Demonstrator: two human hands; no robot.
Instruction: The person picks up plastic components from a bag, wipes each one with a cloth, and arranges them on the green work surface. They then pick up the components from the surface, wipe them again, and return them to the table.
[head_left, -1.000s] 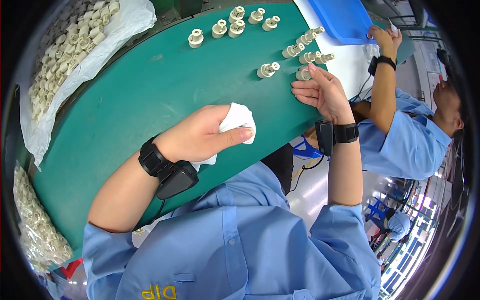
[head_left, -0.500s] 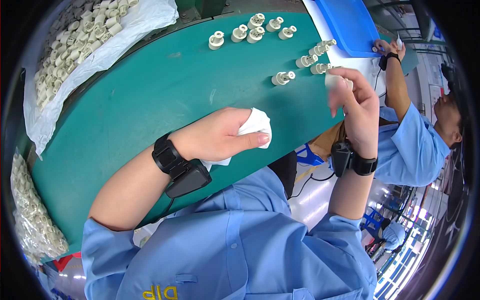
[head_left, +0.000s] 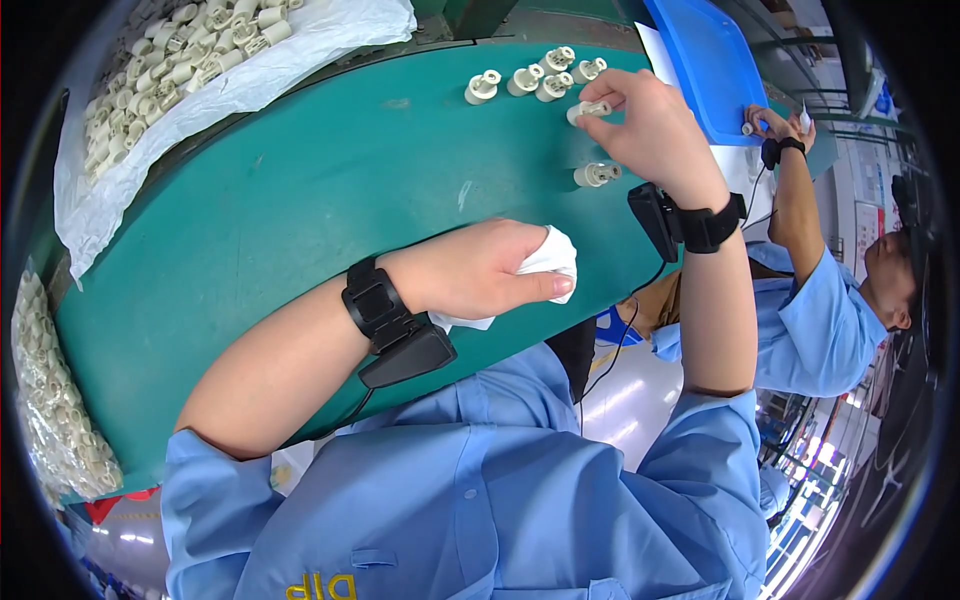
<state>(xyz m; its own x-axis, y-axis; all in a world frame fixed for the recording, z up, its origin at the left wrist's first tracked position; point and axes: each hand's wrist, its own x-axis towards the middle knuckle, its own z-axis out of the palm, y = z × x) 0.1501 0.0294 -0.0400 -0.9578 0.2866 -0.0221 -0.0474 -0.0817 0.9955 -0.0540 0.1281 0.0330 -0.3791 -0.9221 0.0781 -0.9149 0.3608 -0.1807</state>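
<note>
A crumpled white cloth point(head_left: 550, 268) is wrapped in my left hand point(head_left: 490, 270), which is closed around it above the green tabletop. Whether anything lies inside the cloth is hidden. My right hand point(head_left: 650, 130) is farther off to the right, its thumb and fingers pinching a cream plastic fitting point(head_left: 590, 112), a short cylinder with a narrower neck. Just nearer to me lies a similar fitting point(head_left: 597, 175) on its side. Beyond the fingers, a loose group of upright fittings point(head_left: 525, 79) stands on the table. My right hand covers the area behind it.
A white bag point(head_left: 340, 35) lies under a heap of cream pieces point(head_left: 165, 80) at the far left. A clear bag of pieces point(head_left: 60, 400) sits at the left edge. A blue tray point(head_left: 700, 60) is at the far right, beside a co-worker's hands point(head_left: 775, 125).
My right hand has moved left and farther away, to the fittings, with a cream piece in its fingers. My left hand keeps hold of the cloth. The view has shifted slightly.
</note>
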